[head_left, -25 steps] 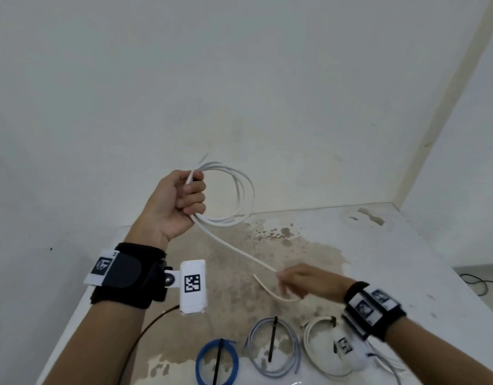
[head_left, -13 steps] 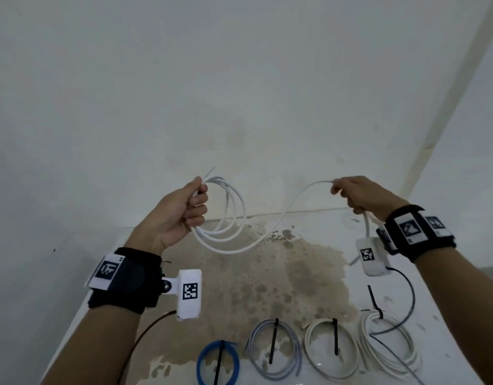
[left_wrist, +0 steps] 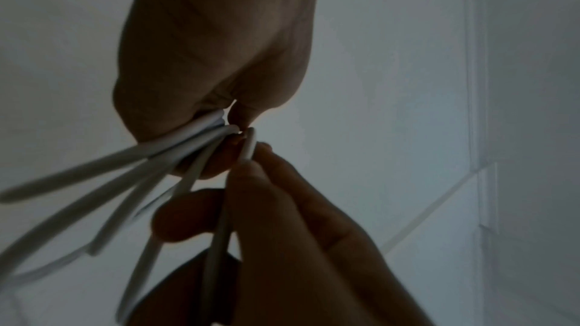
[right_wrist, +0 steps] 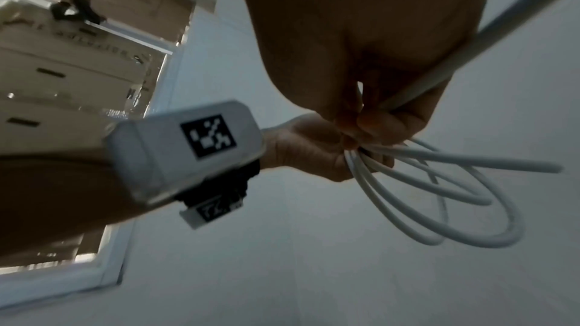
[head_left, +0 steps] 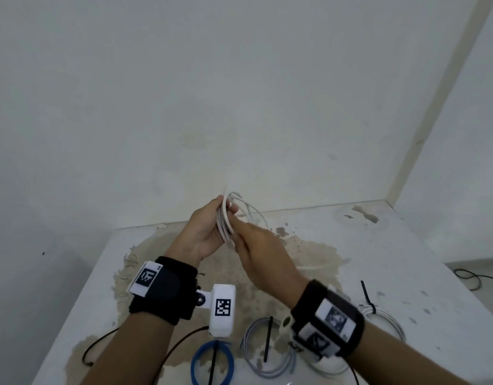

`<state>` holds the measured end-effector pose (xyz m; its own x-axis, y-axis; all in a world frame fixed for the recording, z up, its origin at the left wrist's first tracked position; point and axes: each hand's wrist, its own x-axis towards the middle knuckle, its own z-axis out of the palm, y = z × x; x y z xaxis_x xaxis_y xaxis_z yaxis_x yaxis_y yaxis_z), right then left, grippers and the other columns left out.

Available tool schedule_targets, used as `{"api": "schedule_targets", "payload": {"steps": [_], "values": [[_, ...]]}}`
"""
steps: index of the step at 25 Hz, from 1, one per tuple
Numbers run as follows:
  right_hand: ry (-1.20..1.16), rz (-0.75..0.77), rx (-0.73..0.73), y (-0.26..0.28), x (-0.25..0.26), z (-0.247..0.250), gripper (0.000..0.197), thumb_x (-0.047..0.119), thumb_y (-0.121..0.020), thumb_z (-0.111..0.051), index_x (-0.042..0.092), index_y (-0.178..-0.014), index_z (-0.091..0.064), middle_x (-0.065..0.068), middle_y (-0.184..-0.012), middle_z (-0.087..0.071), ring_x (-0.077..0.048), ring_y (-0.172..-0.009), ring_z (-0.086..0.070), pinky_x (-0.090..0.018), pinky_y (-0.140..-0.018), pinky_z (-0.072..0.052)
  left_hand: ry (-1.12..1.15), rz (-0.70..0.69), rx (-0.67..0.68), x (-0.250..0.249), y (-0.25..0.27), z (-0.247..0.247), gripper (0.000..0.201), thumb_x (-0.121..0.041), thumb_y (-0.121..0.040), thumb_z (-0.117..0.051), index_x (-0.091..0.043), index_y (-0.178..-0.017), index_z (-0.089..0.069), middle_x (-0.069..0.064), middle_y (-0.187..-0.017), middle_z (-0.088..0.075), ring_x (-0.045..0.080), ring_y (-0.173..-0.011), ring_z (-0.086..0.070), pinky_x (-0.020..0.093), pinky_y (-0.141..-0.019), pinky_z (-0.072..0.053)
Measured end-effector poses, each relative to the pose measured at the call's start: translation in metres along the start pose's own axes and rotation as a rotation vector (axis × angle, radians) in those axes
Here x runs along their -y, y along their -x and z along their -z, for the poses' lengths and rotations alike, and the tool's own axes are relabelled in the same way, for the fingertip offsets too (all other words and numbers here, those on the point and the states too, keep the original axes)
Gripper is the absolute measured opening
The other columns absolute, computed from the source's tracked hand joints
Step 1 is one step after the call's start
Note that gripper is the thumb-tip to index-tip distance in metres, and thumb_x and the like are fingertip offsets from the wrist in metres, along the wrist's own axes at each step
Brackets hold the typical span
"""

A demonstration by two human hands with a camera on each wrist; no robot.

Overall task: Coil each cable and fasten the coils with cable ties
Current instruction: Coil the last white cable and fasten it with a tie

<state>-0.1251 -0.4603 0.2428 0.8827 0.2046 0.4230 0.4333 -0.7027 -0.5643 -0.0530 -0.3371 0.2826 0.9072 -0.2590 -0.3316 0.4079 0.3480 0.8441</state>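
White plaster walls and a stained white table point(head_left: 351, 245) frame the work. Above the table, the left hand point(head_left: 200, 234) is clamped round the gathered loops of a white cable point(head_left: 250, 212), held up in the air, well clear of the tabletop. The right hand point(head_left: 256, 245) meets it there, fingers pinched on a free run of the same cable and pressing it against the bundle; in the left wrist view that strand passes between the right fingertips point(left_wrist: 251, 167) right beside the left thumb.

Risk, as I judge it: the loops are held by 1 grip only and fan out unevenly, so if the left hand loosens while taking the new turn, the stiff cable may spring open and the coil unravel. A loose tail end could also slip free before any tie goes on.

Count on the table: 1 blue coil point(head_left: 212, 362), 1 grey coil point(head_left: 267, 354) and 1 white coil point(head_left: 387, 318) at the right, each with a black tie; a 4th may lie hidden under the right wrist. In hand: 1 cable, untied.
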Motion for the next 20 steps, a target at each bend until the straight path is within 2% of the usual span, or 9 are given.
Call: {"api": "schedule_targets", "payload": {"steps": [1, 3, 7, 10, 12, 14, 16, 18, 20], "values": [[0.043, 0.024, -0.06, 0.007, -0.003, -0.009, 0.046, 0.027, -0.105, -0.038, 0.024, -0.151, -0.041, -0.006, -0.088, -0.062, -0.024, -0.071, -0.054, -0.043, -0.061, -0.047, 0.019, 0.017, 0.013, 0.001, 0.0, 0.0, 0.036, -0.03, -0.106, -0.037, -0.011, -0.084, -0.058, -0.001, -0.061, -0.057, 0.014, -0.048, -0.051, 0.024, -0.044, -0.047], [0.018, 0.051, -0.154, 0.022, -0.011, -0.019, 0.041, 0.026, -0.104, -0.044, 0.021, -0.145, -0.049, -0.004, -0.087, -0.062, -0.022, -0.068, -0.055, -0.04, -0.057, -0.047, 0.105, 0.046, 0.008, 0.004, -0.002, -0.001, 0.034, -0.029, -0.106, -0.035, -0.013, -0.085, -0.057, -0.005, -0.051, -0.045, 0.011, -0.046, -0.044, 0.023, -0.045, -0.045], [-0.067, 0.06, -0.106, 0.056, -0.045, -0.031, 0.026, 0.035, -0.103, -0.048, 0.021, -0.115, -0.066, 0.004, -0.094, -0.067, -0.015, -0.077, -0.06, -0.035, -0.066, -0.051, 0.183, 0.017, 0.009, -0.001, -0.001, 0.005, 0.032, -0.032, -0.103, -0.039, -0.018, -0.077, -0.05, -0.01, -0.044, -0.029, 0.004, -0.033, -0.026, 0.017, -0.033, -0.026], [0.268, 0.126, -0.047, 0.069, -0.077, -0.028, 0.026, 0.041, -0.101, -0.047, 0.027, -0.104, -0.069, 0.005, -0.088, -0.055, -0.016, -0.077, -0.05, -0.032, -0.07, -0.038, 0.12, -0.01, 0.013, 0.0, 0.002, 0.006, 0.035, -0.039, -0.101, -0.044, -0.02, -0.071, -0.047, -0.009, -0.044, -0.026, 0.005, -0.031, -0.021, 0.019, -0.033, -0.02], [0.432, 0.064, -0.025, 0.07, -0.091, -0.022, 0.029, 0.044, -0.101, -0.043, 0.03, -0.1, -0.068, 0.008, -0.079, -0.053, -0.015, -0.07, -0.051, -0.031, -0.065, -0.034, 0.118, -0.027, -0.006, 0.007, 0.003, 0.004, 0.04, -0.044, -0.099, -0.047, -0.021, -0.066, -0.043, -0.009, -0.043, -0.023, 0.006, -0.031, -0.021, 0.02, -0.034, -0.021], [0.26, -0.106, 0.044, 0.069, -0.093, -0.012, 0.03, 0.041, -0.103, -0.042, 0.029, -0.1, -0.069, 0.01, -0.073, -0.061, -0.015, -0.063, -0.057, -0.028, -0.059, -0.04, 0.149, -0.046, 0.009, 0.013, 0.005, 0.001, 0.043, -0.045, -0.099, -0.046, -0.021, -0.065, -0.038, -0.008, -0.042, -0.021, 0.006, -0.032, -0.019, 0.021, -0.034, -0.02], [-0.139, -0.362, 0.044, 0.064, -0.087, -0.001, 0.028, 0.034, -0.104, -0.044, 0.024, -0.101, -0.071, 0.006, -0.08, -0.07, -0.015, -0.066, -0.066, -0.03, -0.063, -0.053, 0.18, -0.055, 0.057, 0.019, 0.008, -0.004, 0.043, -0.043, -0.099, -0.044, -0.021, -0.064, -0.035, -0.009, -0.042, -0.02, 0.006, -0.031, -0.017, 0.021, -0.033, -0.017], [-0.465, -0.58, -0.087, 0.053, -0.068, 0.009, 0.033, 0.036, -0.107, -0.04, 0.022, -0.106, -0.069, 0.003, -0.095, -0.073, -0.014, -0.078, -0.072, -0.033, -0.074, -0.058, 0.208, -0.047, 0.09, 0.027, 0.011, -0.01, 0.042, -0.042, -0.1, -0.043, -0.021, -0.064, -0.035, -0.009, -0.042, -0.02, 0.005, -0.03, -0.017, 0.02, -0.032, -0.015], [-0.711, -0.651, -0.267, 0.041, -0.048, 0.014, 0.035, 0.038, -0.109, -0.035, 0.022, -0.109, -0.066, 0.0, -0.102, -0.073, -0.017, -0.087, -0.073, -0.034, -0.078, -0.06, 0.254, -0.025, 0.111, 0.035, 0.013, -0.014, 0.04, -0.041, -0.1, -0.043, -0.02, -0.067, -0.04, -0.008, -0.042, -0.02, 0.004, -0.029, -0.017, 0.019, -0.031, -0.015]]}}
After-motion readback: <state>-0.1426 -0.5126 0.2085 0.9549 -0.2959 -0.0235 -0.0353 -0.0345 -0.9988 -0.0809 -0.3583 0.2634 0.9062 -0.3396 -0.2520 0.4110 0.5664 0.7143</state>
